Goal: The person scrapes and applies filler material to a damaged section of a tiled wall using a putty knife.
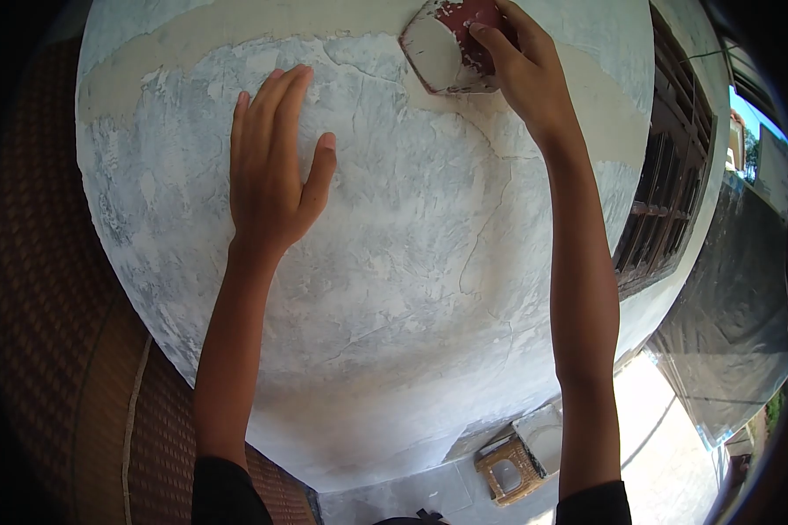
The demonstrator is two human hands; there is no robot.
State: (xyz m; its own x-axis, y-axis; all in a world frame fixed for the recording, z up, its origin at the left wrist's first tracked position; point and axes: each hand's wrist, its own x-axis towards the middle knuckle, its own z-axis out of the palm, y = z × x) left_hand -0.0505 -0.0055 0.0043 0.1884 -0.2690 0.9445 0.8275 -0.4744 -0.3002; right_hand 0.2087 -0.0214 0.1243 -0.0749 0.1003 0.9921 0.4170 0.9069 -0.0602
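Observation:
In the head view my right hand (525, 66) grips a dark red, flat, angular plate (464, 39) high up against the wall. Pale grey putty covers the plate's left part, and its edges look chipped or smeared. My thumb rests on its near face; the other fingers are partly hidden. To the left, my left hand (276, 166) is stretched out, palm towards the wall, thumb apart from the fingers, holding nothing. Around both hands the wall (394, 227) is patchy white and grey, with a thin crack and a band of beige putty along the top.
Woven matting (44, 262) hangs along the left side. On the right is a dark wooden barred window (665, 192), with a dark plastic sheet (718, 297) beyond it. Down on the floor, a yellowish-brown stool-like object (492, 462) stands by the foot of the wall.

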